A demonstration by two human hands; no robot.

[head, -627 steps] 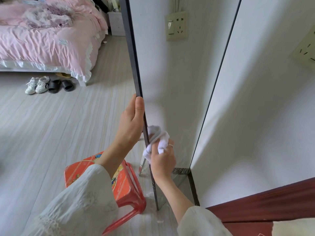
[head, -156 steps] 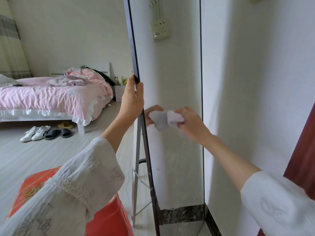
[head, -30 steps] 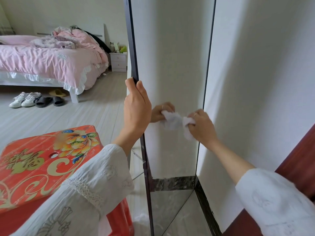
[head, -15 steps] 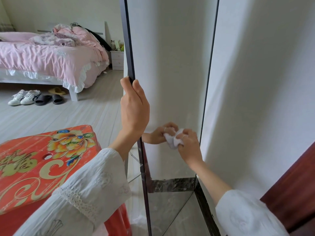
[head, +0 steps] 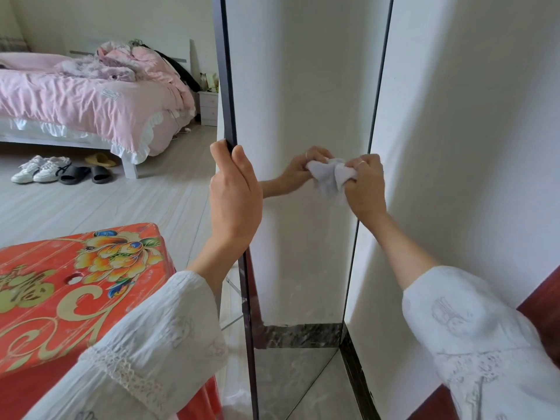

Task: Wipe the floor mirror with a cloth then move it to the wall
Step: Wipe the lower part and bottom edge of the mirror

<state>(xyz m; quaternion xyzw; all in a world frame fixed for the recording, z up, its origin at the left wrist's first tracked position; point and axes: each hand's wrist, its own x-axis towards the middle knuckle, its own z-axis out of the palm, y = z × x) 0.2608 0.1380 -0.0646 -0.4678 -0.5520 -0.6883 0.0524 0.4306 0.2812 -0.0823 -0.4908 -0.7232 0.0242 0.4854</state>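
The tall floor mirror [head: 300,86] with a thin dark frame stands upright in front of me, seen at a steep angle beside the white wall [head: 469,116]. My left hand [head: 235,198] grips the mirror's left frame edge at mid height. My right hand [head: 365,186] holds a crumpled white cloth [head: 331,177] pressed against the glass near its right edge. The glass reflects that hand and the cloth, so both appear doubled. A metal stand leg shows behind the mirror's lower left.
A red plastic stool [head: 75,286] with a flower print stands close at my lower left. A bed with pink bedding [head: 91,101] sits at the back left, with shoes and slippers [head: 60,171] on the floor. A dark red door edge [head: 539,313] is at the right.
My right hand with the cloth has risen and shifted right on the glass since half a second ago. My left hand keeps its grip on the frame, now slightly lower on it.
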